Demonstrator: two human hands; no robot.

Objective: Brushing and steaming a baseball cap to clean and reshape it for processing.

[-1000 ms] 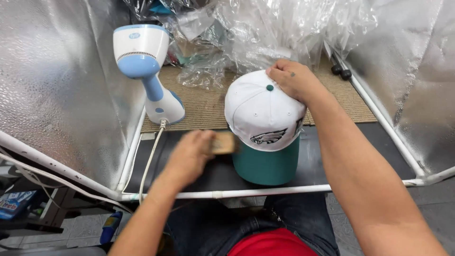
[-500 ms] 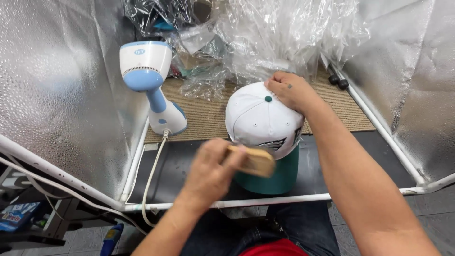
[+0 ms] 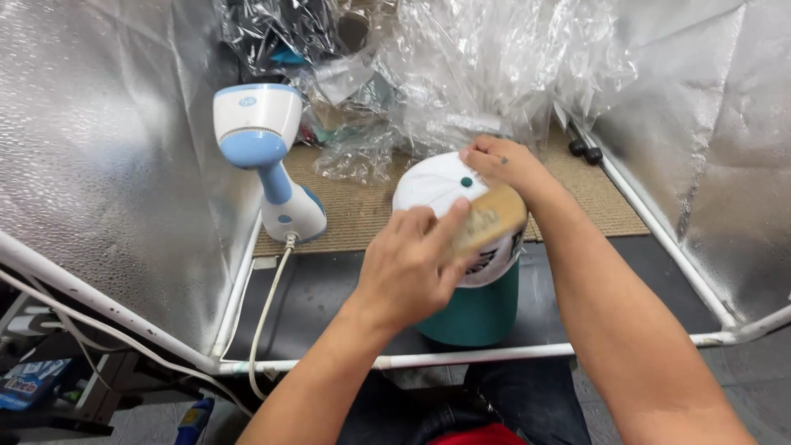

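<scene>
A white cap [image 3: 432,183] with a green top button sits over a teal cylinder stand [image 3: 474,311] in the middle of a small booth. My left hand [image 3: 409,265] grips a wooden brush [image 3: 489,218] and presses it against the cap's front right side. My right hand [image 3: 499,161] rests on the cap's crown from behind, fingers spread over the top near the button. The brush's bristles are hidden against the cap.
A blue and white handheld steamer [image 3: 265,156] stands at the left, its cord [image 3: 265,313] trailing toward me. Crumpled clear plastic [image 3: 486,74] fills the back. Silver foil walls [image 3: 107,156] on a white pipe frame [image 3: 461,358] close in both sides.
My left hand has lifted the brush from the dark mat up and to the right, onto the cap's front. My right hand has stayed on the crown.
</scene>
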